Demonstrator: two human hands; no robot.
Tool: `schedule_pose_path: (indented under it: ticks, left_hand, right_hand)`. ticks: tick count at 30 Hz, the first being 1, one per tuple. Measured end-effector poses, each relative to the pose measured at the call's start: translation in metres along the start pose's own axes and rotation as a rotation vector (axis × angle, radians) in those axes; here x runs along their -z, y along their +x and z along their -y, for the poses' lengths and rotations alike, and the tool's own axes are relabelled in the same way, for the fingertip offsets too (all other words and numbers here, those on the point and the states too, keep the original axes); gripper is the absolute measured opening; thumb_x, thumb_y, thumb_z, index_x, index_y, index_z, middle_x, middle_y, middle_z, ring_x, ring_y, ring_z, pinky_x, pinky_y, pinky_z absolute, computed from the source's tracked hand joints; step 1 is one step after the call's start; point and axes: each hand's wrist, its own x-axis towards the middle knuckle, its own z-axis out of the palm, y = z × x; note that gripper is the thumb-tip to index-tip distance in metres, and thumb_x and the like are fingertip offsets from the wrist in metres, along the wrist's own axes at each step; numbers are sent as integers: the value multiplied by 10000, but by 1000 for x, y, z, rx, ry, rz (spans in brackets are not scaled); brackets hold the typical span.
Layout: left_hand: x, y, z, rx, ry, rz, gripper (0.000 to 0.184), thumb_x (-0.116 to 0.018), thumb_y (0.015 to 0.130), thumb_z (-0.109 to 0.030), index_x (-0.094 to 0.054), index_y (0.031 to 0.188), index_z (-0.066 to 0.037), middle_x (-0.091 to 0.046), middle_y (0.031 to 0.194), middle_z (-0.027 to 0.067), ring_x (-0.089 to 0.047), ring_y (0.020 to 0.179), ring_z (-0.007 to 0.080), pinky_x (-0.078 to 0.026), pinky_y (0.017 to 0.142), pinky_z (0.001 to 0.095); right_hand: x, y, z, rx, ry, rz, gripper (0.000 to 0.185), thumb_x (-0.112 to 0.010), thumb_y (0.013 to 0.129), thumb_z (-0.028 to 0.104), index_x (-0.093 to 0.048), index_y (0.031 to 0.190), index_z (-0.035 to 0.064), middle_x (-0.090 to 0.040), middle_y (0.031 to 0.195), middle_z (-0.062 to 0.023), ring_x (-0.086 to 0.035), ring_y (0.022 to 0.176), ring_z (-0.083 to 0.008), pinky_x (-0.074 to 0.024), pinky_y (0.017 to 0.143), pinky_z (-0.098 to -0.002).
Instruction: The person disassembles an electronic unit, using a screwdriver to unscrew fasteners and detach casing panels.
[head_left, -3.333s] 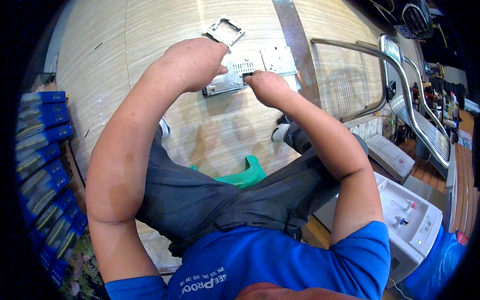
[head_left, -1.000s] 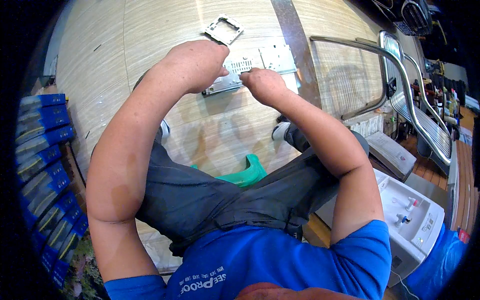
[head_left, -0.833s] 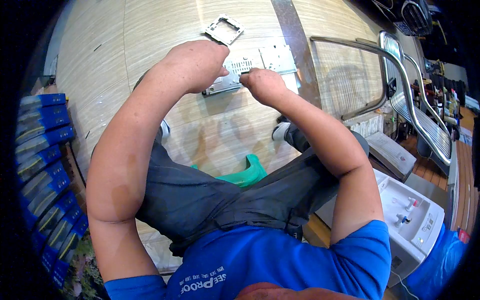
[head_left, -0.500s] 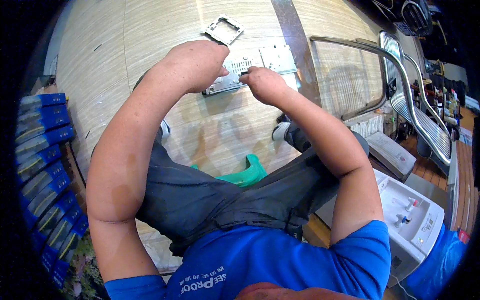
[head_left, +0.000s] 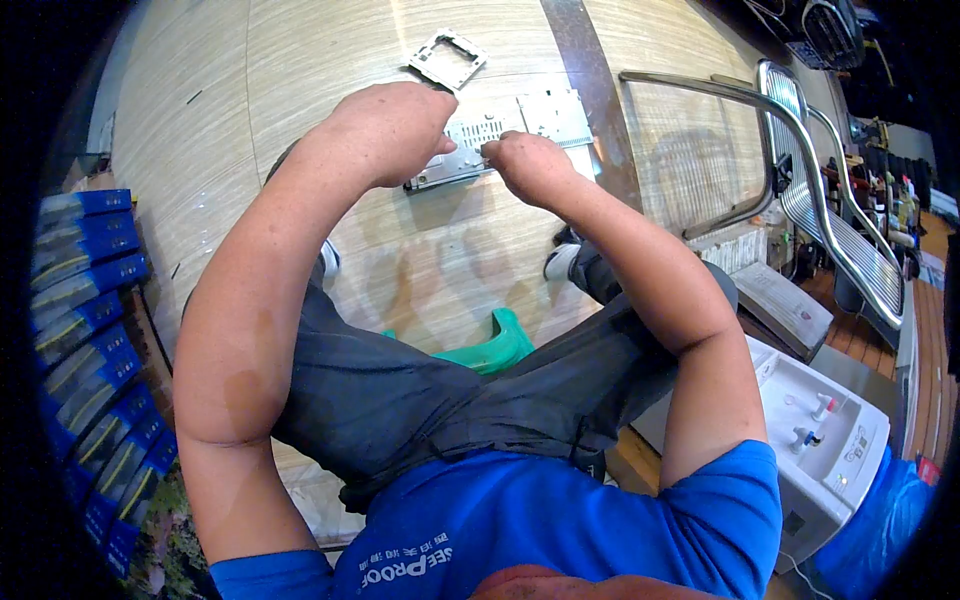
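A flat silvery metal unit with rows of slots (head_left: 478, 132) lies on the tiled floor, and a flat metal plate (head_left: 556, 117) adjoins its right side. My left hand (head_left: 400, 130) rests over the unit's left end, thumb and fingers apart around that end, the fingertips partly hidden. On the right, my right hand (head_left: 533, 166) is closed at the unit's near edge, its fingers pinched on something small and dark that I cannot make out. Just beyond my left hand lies a pale rectangular frame (head_left: 448, 60) with a square opening.
A green plastic stool (head_left: 490, 350) shows between my legs. To the right stand a metal-framed chair (head_left: 800, 180), a cardboard box (head_left: 785, 305) and a white water dispenser (head_left: 815, 430). Several blue packages (head_left: 100, 290) are stacked along the left.
My right hand has shifted slightly along the unit, and the dark piece at its fingertips shows less than before. My left hand has hardly moved.
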Motion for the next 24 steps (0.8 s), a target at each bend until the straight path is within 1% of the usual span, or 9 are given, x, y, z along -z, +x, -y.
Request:
schedule_pose_path:
  ticks: [6,10,13,18,22,24]
  left_hand:
    - [-1,0,0,6,0,-2,311,-645,958,-315,-662,1114,-46,-718,1061,171,-691,1029,322,-552,877,459]
    - [0,0,0,9,5,9,312,-644,959,-317,-662,1112,-46,-717,1065,172,-690,1031,321,-550,880,458]
    - [0,-1,-1,11,0,4,312,-642,961,-317,-662,1112,-44,-718,1063,173,-691,1026,322,-552,876,459]
    - [-1,0,-2,16,-5,6,309,-637,964,-314,-664,1110,-43,-718,1050,175,-693,1016,324,-553,867,459]
    - [0,0,-2,13,-5,7,302,-635,964,-305,-665,1108,-41,-718,1044,175,-694,1011,326,-554,864,459]
    - [-1,0,-1,9,-6,1,300,-636,964,-302,-665,1107,-40,-718,1043,175,-694,1011,326,-554,864,459]
  right_hand:
    - [2,-2,0,36,17,-30,188,-555,863,56,-716,961,69,-678,998,-199,-695,921,-374,-569,817,-463]
    - [-1,-1,-1,33,23,-31,183,-567,855,47,-717,957,66,-679,1000,-197,-695,931,-369,-569,817,-464]
    - [0,0,0,22,4,-4,158,-576,848,42,-706,937,54,-689,989,-195,-693,946,-364,-566,820,-467]
    - [-1,3,0,-2,-26,88,118,-575,848,46,-677,907,38,-718,921,-177,-704,916,-359,-570,789,-480]
    - [-3,3,-1,-4,-29,69,140,-571,853,53,-687,932,53,-719,915,-172,-708,898,-364,-573,773,-482]
    - [-2,2,-2,17,-6,30,171,-515,934,129,-676,944,71,-698,865,-187,-695,869,-375,-552,756,-494]
